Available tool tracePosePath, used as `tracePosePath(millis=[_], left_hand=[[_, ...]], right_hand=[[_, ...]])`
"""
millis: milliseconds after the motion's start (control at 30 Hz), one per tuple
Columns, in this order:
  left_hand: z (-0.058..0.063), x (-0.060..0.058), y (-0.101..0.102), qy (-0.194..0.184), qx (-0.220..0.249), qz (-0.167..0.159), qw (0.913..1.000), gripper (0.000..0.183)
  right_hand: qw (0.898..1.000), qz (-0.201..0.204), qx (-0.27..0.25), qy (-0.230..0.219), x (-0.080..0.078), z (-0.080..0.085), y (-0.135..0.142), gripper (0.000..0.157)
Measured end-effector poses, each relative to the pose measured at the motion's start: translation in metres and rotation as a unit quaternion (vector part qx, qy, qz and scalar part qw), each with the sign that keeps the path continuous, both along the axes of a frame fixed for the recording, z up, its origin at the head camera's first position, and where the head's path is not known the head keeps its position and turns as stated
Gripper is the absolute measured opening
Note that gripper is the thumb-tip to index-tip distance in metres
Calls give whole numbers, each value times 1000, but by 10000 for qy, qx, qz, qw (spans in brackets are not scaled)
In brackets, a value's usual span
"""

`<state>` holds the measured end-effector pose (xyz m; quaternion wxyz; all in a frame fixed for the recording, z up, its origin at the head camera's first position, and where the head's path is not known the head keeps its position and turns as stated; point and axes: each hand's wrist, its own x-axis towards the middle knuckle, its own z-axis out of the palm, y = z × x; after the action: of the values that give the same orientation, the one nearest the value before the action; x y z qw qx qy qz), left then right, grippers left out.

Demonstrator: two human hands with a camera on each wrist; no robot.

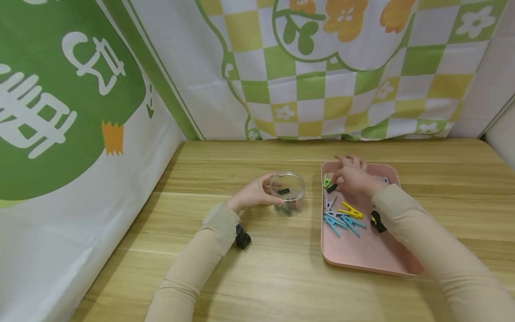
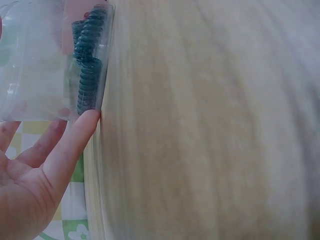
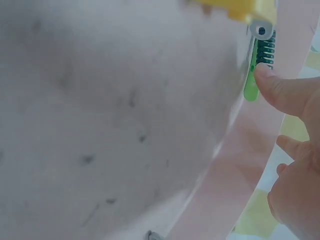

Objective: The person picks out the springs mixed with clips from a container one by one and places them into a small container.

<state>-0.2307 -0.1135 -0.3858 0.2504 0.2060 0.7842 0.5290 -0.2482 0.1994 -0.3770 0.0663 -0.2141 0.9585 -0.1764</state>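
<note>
My left hand (image 1: 255, 193) grips a clear plastic jar (image 1: 298, 190) standing on the table, with the thumb and fingers around its side. Inside the jar lie several dark green springs (image 2: 90, 82), plain to see through the wall in the left wrist view. Over the left rear corner of a pink tray (image 1: 374, 261), my right hand (image 1: 355, 180) pinches another dark green spring (image 1: 331, 188). The thumb tip touches that spring in the right wrist view; the opposing fingertip is hidden. Beside it stands a light green clothespin (image 3: 251, 85).
A yellow clothespin (image 1: 351, 210), blue clothespins (image 1: 353, 225) and grey ones (image 1: 331, 203) lie along the tray's left part. Each wrist wears a small black device (image 1: 242, 237). A patterned cloth (image 1: 281, 103) hangs behind the wooden table (image 1: 273, 277).
</note>
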Motion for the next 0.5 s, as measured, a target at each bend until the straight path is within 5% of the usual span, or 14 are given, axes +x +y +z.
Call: tracePosePath(millis=[500], left_hand=[[1, 0, 1, -142, 14, 97, 9999, 82]], right_hand=[[9995, -148, -261, 114, -5, 15, 10, 8]])
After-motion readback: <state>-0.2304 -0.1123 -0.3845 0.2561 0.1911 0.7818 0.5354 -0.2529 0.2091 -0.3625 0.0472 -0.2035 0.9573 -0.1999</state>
